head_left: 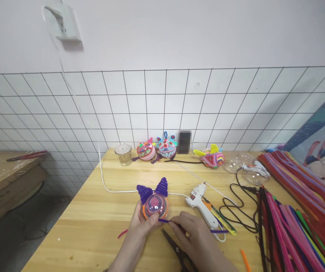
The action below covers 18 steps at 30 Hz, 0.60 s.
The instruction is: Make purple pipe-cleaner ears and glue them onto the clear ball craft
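Black scissors [179, 251] lie nearest you on the wooden surface [94, 211], just left of your right hand [193, 232]. That hand's grip is pinched shut on a purple pipe cleaner [165, 221], its near end meeting the ball ornament [156, 204]. Your left hand [141, 223] cups the ornament from below and behind, fingers closed around its lower shell, near the middle of the surface. The ball looks light and smooth, probably thin plastic, so it may slip or dent; keep holding the round body, not the two purple coiled horns, which look soft and easily bent. The pipe cleaner seems limp and fuzzy, so pinch it close to the working end. A white glue gun [199, 200] rests just beside your right hand.
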Tool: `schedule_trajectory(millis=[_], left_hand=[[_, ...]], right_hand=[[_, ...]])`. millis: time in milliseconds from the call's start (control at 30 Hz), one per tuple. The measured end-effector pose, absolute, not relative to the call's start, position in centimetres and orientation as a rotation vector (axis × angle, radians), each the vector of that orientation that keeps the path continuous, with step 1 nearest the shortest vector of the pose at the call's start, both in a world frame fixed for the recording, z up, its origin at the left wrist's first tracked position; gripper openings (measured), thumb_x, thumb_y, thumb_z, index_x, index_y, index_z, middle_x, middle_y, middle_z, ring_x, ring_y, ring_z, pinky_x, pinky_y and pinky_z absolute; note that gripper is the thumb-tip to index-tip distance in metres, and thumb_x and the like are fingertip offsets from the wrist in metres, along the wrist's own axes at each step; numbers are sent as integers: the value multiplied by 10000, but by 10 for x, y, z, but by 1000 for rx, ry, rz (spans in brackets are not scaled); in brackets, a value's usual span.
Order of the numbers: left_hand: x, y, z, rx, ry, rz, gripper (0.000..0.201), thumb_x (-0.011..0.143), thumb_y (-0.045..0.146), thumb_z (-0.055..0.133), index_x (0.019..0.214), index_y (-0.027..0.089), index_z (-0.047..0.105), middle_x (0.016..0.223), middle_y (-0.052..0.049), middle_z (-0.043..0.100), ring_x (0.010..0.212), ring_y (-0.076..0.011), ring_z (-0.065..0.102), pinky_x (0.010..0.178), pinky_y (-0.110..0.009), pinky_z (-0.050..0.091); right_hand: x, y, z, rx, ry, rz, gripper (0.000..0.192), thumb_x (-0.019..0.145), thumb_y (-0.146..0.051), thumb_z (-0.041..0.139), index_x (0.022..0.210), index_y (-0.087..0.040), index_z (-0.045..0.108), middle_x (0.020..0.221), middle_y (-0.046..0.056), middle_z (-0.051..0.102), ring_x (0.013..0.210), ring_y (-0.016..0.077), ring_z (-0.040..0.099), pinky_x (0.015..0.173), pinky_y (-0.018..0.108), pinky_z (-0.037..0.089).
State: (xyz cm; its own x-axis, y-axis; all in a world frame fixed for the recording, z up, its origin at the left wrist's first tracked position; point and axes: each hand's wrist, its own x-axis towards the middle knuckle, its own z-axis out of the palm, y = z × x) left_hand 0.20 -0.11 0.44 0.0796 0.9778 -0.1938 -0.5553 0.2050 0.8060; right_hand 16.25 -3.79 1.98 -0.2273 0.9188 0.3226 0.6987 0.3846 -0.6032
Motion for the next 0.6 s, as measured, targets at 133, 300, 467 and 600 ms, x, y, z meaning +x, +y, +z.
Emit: schedule_trajectory(millis=[133,300,467,600], left_hand=[[2,-2,7,637,838,1247,651,536,283,837,1131,199,584,1061,-142,688,993,-325,634,822,-429,521],[2,-2,7,626,829,1245,624,538,264,838,1108,207,591,1051,-128,692,982,-309,641,832,-417,516],[0,1,1,608,844,1209,607,521,266,847,1074,205,603,1071,-136,684,952,-311,650,834,-430,511],[-1,0,0,607,820,1218,604,520,272,846,1073,205,613,1077,-136,682,978,-316,639,856,-437,499]], right_hand=[[163,-38,19,-1393,-2012,449,191,910,-197,494,838,-202,671,712,33,669,657,170,625,602,250,443],[162,-37,19,-1411,-2024,448,202,905,-180,488,842,-195,680,713,41,669,654,174,621,600,256,443],[162,-37,19,-1399,-2032,458,197,906,-187,489,851,-203,678,715,35,668,658,174,628,600,258,440],[163,-37,16,-1390,-2021,463,192,912,-204,490,864,-219,676,719,28,669,664,174,634,604,260,441]])
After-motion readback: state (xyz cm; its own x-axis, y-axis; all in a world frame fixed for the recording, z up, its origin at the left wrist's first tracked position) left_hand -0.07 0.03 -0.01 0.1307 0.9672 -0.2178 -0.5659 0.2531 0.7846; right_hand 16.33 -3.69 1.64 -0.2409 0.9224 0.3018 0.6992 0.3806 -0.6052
